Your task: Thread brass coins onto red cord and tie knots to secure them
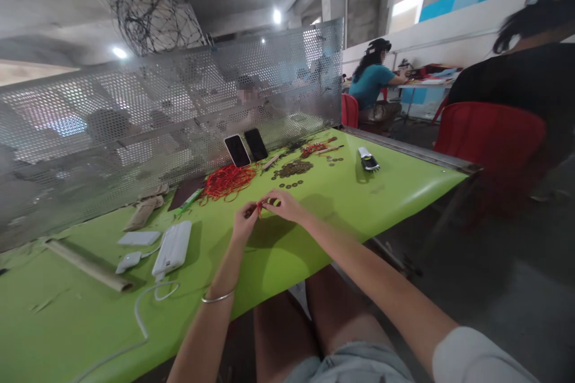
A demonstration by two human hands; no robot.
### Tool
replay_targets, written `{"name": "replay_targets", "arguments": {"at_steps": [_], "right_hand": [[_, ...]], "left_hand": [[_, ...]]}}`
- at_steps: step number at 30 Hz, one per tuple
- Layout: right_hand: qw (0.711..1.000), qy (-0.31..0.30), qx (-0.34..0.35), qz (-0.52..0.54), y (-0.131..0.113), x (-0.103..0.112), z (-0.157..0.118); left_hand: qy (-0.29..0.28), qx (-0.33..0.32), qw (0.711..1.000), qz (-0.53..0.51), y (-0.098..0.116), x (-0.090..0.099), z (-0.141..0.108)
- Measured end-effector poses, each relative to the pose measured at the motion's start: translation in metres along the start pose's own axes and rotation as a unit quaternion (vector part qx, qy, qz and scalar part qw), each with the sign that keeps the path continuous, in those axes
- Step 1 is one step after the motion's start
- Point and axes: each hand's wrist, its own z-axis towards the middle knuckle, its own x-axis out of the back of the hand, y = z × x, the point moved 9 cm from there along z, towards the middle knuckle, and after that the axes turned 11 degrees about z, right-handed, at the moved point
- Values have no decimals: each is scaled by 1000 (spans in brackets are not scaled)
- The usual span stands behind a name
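Above the green tabletop, my left hand and my right hand meet, their fingertips pinched on a short red cord. The cord's loose end hangs down between them. A small dark piece seems to be at the left fingertips, too small to make out. Just beyond my hands lies a short row of round coins, with a pile of bronze-coloured coins behind it. To the left of the pile is a tangled heap of red cords.
A white power bank with a cable and a cardboard tube lie at left. Two phones lean near the perforated metal screen. An electric clipper-like device sits at right. Other people sit beyond the table.
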Motion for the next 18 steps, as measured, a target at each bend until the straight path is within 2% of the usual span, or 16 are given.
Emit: {"name": "replay_targets", "arguments": {"at_steps": [18], "right_hand": [[1000,-8,15,-24,1,0,0]], "left_hand": [[-27,8,1000,4,5,-3,-2]]}}
